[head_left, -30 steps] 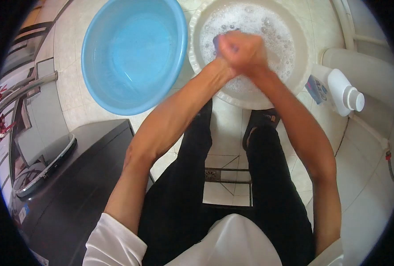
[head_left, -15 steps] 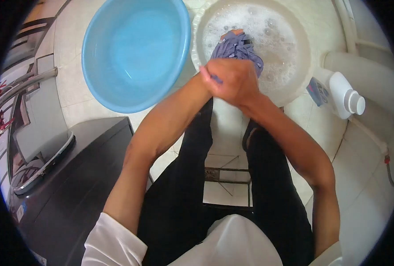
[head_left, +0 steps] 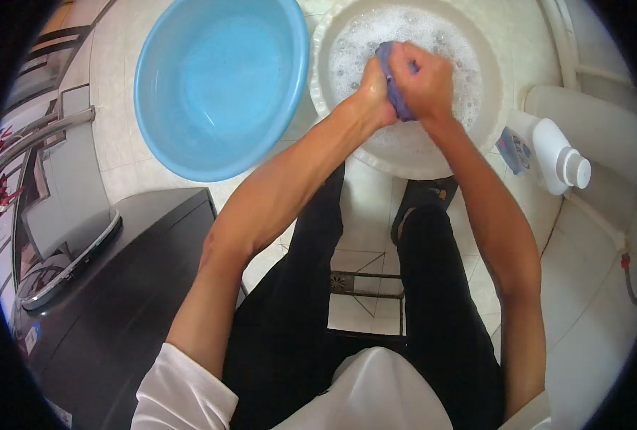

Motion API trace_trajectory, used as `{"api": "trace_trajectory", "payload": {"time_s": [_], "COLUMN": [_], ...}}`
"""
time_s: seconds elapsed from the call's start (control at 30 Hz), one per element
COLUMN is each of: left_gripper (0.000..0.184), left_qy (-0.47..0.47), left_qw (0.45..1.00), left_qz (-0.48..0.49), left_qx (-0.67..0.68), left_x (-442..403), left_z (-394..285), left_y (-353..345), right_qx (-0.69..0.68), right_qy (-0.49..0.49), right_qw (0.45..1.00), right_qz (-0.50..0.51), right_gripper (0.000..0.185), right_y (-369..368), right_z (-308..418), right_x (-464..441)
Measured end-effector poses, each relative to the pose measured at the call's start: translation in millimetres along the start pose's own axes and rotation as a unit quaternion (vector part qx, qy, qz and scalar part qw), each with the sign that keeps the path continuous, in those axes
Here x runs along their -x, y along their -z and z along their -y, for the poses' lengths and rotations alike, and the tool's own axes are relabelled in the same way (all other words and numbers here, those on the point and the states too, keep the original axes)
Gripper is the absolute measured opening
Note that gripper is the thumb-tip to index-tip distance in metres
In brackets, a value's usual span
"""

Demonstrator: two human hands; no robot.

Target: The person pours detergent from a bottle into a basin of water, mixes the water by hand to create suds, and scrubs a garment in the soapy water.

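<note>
A bunched purple-grey cloth (head_left: 397,99) is squeezed between my two hands over the foamy water in a whitish basin (head_left: 397,166). My left hand (head_left: 377,94) presses on the cloth's left side, its fingers mostly hidden. On the other side, my right hand (head_left: 426,80) is closed in a fist around the cloth. Only a narrow strip of fabric shows between the hands; the rest is covered by them.
To the left stands a blue basin (head_left: 222,154). A white bottle (head_left: 551,154) with a blue label stands on the right beside a pale pipe (head_left: 583,118). A dark cabinet-like surface (head_left: 132,287) with a mirror (head_left: 68,269) lies at lower left.
Both hands have moved up and farther over the basin with the cloth. The right hand, which covered the left, is now beside it, and the cloth is bunched smaller between them.
</note>
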State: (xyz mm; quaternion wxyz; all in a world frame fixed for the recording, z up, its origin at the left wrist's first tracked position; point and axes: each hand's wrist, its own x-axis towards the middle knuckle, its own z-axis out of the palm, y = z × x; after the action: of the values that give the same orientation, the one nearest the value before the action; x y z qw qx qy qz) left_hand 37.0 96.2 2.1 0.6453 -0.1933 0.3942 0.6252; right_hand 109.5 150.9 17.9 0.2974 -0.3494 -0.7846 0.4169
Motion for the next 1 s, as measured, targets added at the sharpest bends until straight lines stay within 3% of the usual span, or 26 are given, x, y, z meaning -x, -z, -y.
{"api": "trace_trajectory", "payload": {"time_s": [0.03, 0.1, 0.13, 0.2, 0.23, 0.3, 0.33, 0.37, 0.4, 0.53, 0.63, 0.67, 0.7, 0.73, 0.8, 0.83, 0.93, 1.0], "left_gripper": [0.04, 0.035, 0.033, 0.03, 0.03, 0.032, 0.032, 0.034, 0.036, 0.041, 0.042, 0.039, 0.036, 0.036, 0.03, 0.03, 0.03, 0.03], "left_qy": [0.001, 0.051, 0.075, 0.119, 0.118, 0.07, 0.07, 0.012, -0.049, -0.047, -0.009, 0.024, 0.058, 0.059, 0.153, 0.154, 0.075, 0.014], "left_qw": [1.0, 0.981, 0.958, 0.885, 0.885, 0.875, 0.875, 0.963, 0.998, 0.997, 1.0, 0.956, 0.82, 0.819, 0.829, 0.829, 0.97, 0.999], "left_qz": [0.0, 0.186, 0.276, 0.448, 0.448, 0.466, 0.467, 0.263, 0.045, 0.064, -0.009, 0.292, 0.564, 0.565, 0.532, 0.533, 0.231, 0.009], "left_qx": [-0.001, 0.016, 0.025, 0.042, 0.044, 0.112, 0.112, 0.056, -0.005, -0.011, -0.023, 0.027, 0.075, 0.075, 0.075, 0.077, 0.015, -0.033], "left_x": [-5, -37, -53, -70, -73, -72, -47, -6, 17, 10, -8, -59, -88, -85, -71, -62, -6, 15], "left_z": [-3, -14, -19, -24, -16, 2, 4, 5, 4, 0, -10, -15, -16, -16, -11, -6, 3, 6], "left_y": [5, 34, 50, 69, 72, 66, 48, 12, -9, -11, 12, 53, 77, 76, 70, 65, 13, -7], "right_qx": [0.001, -0.007, -0.006, -0.003, -0.003, -0.003, -0.003, 0.022, 0.045, 0.095, 0.034, 0.001, -0.031, -0.029, 0.028, 0.029, 0.074, 0.076], "right_qy": [-0.001, 0.16, 0.159, 0.244, 0.243, 0.293, 0.294, 0.149, 0.001, -0.001, 0.008, 0.071, 0.131, 0.131, 0.206, 0.205, 0.271, -0.051], "right_qw": [1.0, 0.985, 0.985, 0.966, 0.966, 0.956, 0.955, 0.988, 0.998, 0.994, 0.999, 0.998, 0.991, 0.991, 0.977, 0.977, 0.96, 0.996], "right_qz": [-0.001, 0.068, 0.067, 0.091, 0.092, -0.026, -0.027, -0.03, -0.034, -0.046, -0.03, -0.004, 0.023, 0.022, 0.046, 0.047, -0.006, -0.021], "right_gripper": [0.027, 0.02, 0.02, 0.014, 0.014, 0.026, 0.026, 0.027, 0.028, 0.034, 0.029, 0.025, 0.022, 0.022, 0.015, 0.015, 0.021, 0.031], "right_y": [1, 4, 5, 3, 0, -11, -8, 0, 5, 2, 2, 0, 0, 0, 1, 3, 7, 9], "right_z": [3, 7, 15, 30, 24, -4, -14, -23, -26, -22, -4, 3, 9, 18, 30, 25, -10, -27], "right_x": [9, 26, 34, 43, 38, 12, -5, -23, -34, -30, -1, 11, 22, 29, 36, 32, -3, -27]}}
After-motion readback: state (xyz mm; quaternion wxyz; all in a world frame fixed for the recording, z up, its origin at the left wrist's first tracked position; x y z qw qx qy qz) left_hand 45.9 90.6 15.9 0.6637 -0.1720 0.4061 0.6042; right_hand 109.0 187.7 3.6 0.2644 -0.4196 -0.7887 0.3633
